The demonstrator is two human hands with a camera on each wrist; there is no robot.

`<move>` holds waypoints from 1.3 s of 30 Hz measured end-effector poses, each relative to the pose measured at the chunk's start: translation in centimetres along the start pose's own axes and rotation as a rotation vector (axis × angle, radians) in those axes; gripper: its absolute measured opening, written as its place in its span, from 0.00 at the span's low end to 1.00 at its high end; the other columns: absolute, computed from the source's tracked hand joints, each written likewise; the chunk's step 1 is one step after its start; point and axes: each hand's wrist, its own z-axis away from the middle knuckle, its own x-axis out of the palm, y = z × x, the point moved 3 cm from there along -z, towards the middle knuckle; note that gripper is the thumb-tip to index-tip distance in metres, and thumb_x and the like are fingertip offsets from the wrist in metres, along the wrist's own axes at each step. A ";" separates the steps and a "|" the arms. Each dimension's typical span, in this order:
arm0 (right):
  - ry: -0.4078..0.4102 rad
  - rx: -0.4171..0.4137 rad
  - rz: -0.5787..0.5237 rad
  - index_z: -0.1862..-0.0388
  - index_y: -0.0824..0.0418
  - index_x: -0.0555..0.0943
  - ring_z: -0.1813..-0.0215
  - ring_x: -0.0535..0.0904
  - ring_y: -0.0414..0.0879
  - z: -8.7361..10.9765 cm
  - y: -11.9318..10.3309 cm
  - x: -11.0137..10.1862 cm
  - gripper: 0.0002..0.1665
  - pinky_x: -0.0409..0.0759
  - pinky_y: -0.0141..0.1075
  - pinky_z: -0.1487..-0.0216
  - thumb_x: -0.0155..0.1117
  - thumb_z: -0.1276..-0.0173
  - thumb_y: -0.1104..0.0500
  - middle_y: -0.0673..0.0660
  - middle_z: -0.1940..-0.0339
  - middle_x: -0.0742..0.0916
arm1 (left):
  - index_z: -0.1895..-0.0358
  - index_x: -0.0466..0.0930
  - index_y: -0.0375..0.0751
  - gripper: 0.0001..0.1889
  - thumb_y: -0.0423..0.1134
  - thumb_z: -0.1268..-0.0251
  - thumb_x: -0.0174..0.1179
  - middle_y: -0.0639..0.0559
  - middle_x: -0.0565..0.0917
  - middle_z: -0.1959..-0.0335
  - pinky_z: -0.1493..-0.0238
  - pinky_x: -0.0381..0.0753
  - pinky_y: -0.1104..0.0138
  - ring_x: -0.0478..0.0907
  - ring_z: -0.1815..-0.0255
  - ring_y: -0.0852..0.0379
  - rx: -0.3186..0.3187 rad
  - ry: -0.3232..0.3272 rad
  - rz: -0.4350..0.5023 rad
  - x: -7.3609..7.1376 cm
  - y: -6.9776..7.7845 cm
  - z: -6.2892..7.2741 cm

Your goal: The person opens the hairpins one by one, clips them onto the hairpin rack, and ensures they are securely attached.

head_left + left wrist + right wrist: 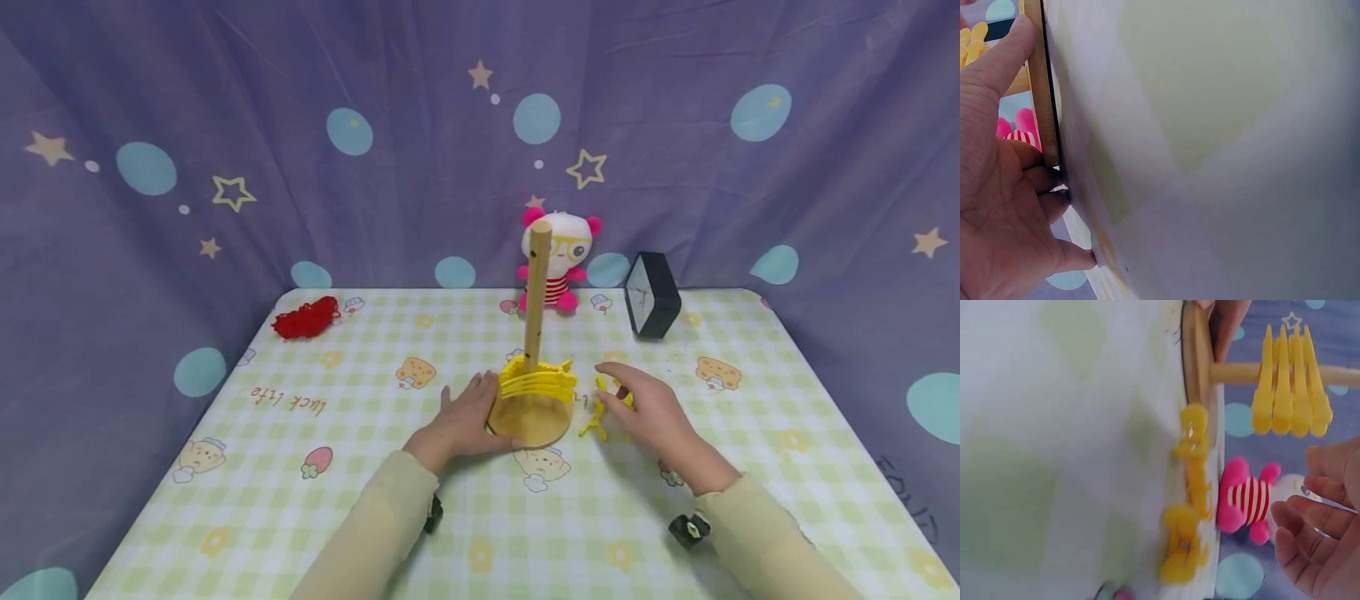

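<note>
Green-checked bench [247, 508] stood before purple starry curtain [420, 75]. Left grip [463, 418] lay spread against wooden stand [529, 425]; right grip [651, 410], loosely parted, hovered near yellow pieces [1179, 569].

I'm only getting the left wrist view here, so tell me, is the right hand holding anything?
Observer: No, nothing shows in the grip of the right hand.
Operator: Are any yellow pieces loose near it?
Observer: Yes, yellow pieces lie on the table, to the right of the wooden stand.
Operator: And what's at the far left of the table?
Observer: The head view shows a red bundle lying near the back left corner.
</note>
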 end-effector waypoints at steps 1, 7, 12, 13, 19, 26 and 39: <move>0.001 0.016 0.006 0.39 0.59 0.78 0.64 0.78 0.45 0.3 0.4 -0.1 0.24 0.76 0.42 0.64 0.67 0.33 0.58 0.58 0.44 0.84 | 0.21 0.38 0.44 0.61 0.74 0.49 0.59 0.50 0.41 0.20 0.28 0.32 0.40 0.36 0.21 0.52 0.000 0.001 -0.002 0.0 0.0 0.0; -0.023 0.123 0.071 0.46 0.60 0.82 0.70 0.75 0.42 1.3 2.3 -1.0 0.20 0.72 0.39 0.69 0.69 0.37 0.59 0.58 0.52 0.86 | 0.21 0.37 0.44 0.62 0.75 0.49 0.59 0.51 0.41 0.20 0.28 0.32 0.40 0.36 0.21 0.52 0.005 0.008 -0.008 0.2 -0.1 -0.1; -0.132 0.221 0.126 0.49 0.63 0.82 0.70 0.77 0.44 1.9 3.3 -0.8 0.24 0.76 0.43 0.68 0.72 0.39 0.51 0.58 0.57 0.86 | 0.21 0.38 0.45 0.62 0.75 0.50 0.58 0.51 0.41 0.20 0.28 0.32 0.40 0.36 0.21 0.52 0.000 0.008 -0.012 0.3 -0.2 -0.1; -0.158 0.239 0.134 0.50 0.63 0.82 0.68 0.77 0.45 2.0 3.5 -0.7 0.25 0.77 0.44 0.66 0.73 0.40 0.49 0.58 0.57 0.86 | 0.21 0.37 0.45 0.62 0.75 0.50 0.58 0.51 0.41 0.20 0.28 0.32 0.40 0.36 0.21 0.52 -0.001 0.008 -0.012 0.3 -0.2 -0.1; -0.300 0.331 0.167 0.63 0.58 0.77 0.70 0.72 0.47 2.4 4.2 0.2 0.28 0.71 0.40 0.68 0.75 0.46 0.39 0.53 0.68 0.80 | 0.21 0.38 0.44 0.62 0.75 0.50 0.59 0.50 0.41 0.20 0.28 0.32 0.40 0.36 0.21 0.52 0.003 0.011 -0.010 0.3 -0.2 -0.2; -0.336 0.339 0.200 0.67 0.59 0.77 0.72 0.70 0.47 2.7 4.1 0.7 0.28 0.67 0.38 0.71 0.75 0.49 0.37 0.52 0.72 0.77 | 0.21 0.37 0.43 0.62 0.75 0.50 0.59 0.50 0.41 0.20 0.28 0.32 0.39 0.36 0.21 0.52 0.005 0.013 -0.016 0.3 -0.2 -0.2; -0.282 0.370 0.183 0.72 0.57 0.74 0.79 0.68 0.46 2.5 3.8 0.1 0.22 0.61 0.37 0.75 0.72 0.42 0.44 0.53 0.79 0.74 | 0.21 0.38 0.43 0.62 0.76 0.49 0.58 0.50 0.41 0.20 0.28 0.33 0.39 0.36 0.21 0.51 0.009 0.005 -0.025 0.3 -0.3 -0.2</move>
